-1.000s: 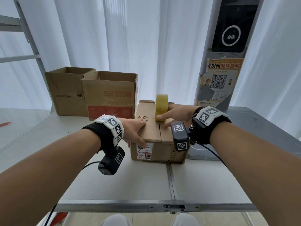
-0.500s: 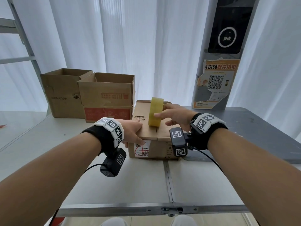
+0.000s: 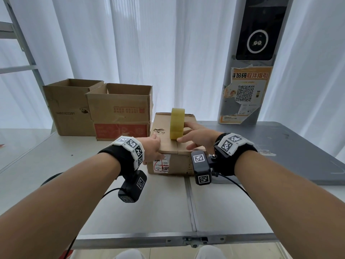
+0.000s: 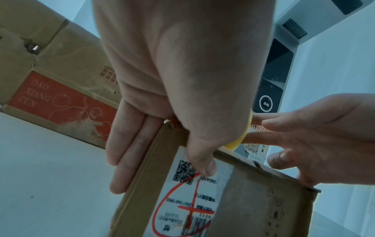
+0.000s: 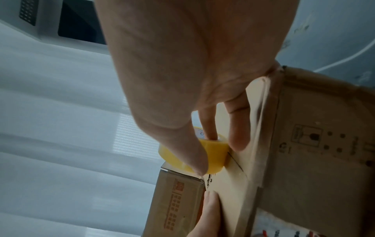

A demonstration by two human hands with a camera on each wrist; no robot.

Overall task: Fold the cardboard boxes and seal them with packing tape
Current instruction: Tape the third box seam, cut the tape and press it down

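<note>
A small closed cardboard box (image 3: 168, 144) with a shipping label on its front lies on the table. A yellow tape roll (image 3: 177, 124) stands on edge over the top seam. My right hand (image 3: 196, 139) pinches the roll, with the thumb on its outer face and a finger in the core (image 5: 209, 131). My left hand (image 3: 152, 146) steadies the box's near left corner. Its straight fingers (image 4: 129, 144) lie flat on the left side, and its thumb presses the label (image 4: 194, 200). The tape roll (image 4: 241, 141) is mostly hidden behind that thumb.
Two open cardboard boxes (image 3: 69, 107) (image 3: 119, 113) stand at the back left, touching each other. A grey pillar with a QR poster (image 3: 244, 94) rises behind the small box. A darker grey tabletop (image 3: 298, 146) adjoins on the right. The metal table edge (image 3: 130, 240) runs near me.
My right hand has drawn the tape roll a little nearer along the box's top seam. My left hand has stayed at the near left corner.
</note>
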